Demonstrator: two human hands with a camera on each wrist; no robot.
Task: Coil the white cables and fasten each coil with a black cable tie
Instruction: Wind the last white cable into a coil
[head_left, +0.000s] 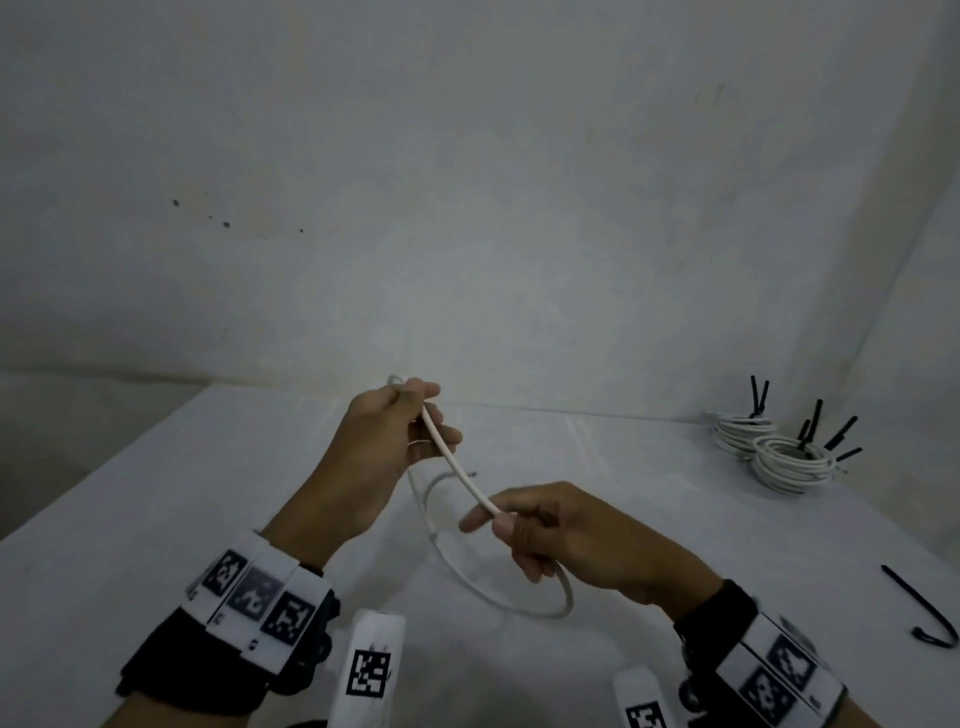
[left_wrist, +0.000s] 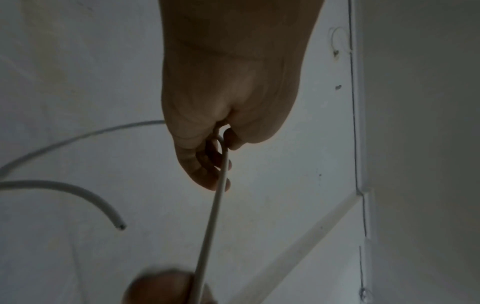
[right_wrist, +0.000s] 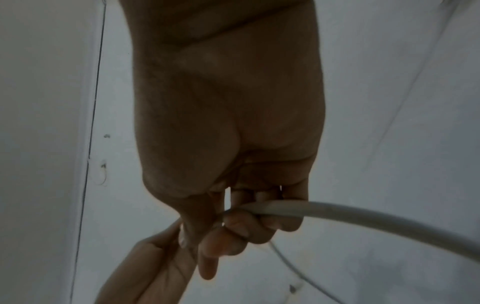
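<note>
Head view: above the white counter (head_left: 156, 519), the left hand (head_left: 379, 457) pinches a white cable (head_left: 457, 467) near the top of its loop, while the right hand (head_left: 566, 530) grips it lower down. Finished coils (head_left: 779, 460) and a spare black cable tie (head_left: 922, 610) lie to the right.

Left wrist view: the fingers (left_wrist: 205, 164) curl round the cable, its cut end (left_wrist: 120, 226) hanging free.

Right wrist view: the fingers (right_wrist: 249, 226) clasp the cable (right_wrist: 363, 216). It looks light and springy, so it is best held where the turns cross.

- The tabletop (head_left: 156, 519) lies bare on its left half, open to a hand.
- Coiled cables (head_left: 769, 457) with upright black ties (head_left: 815, 421) crowd the far right corner.
- One loose black tie (head_left: 919, 608) lies near the right edge.
- Walls (head_left: 467, 208) close the far side and the right.
</note>
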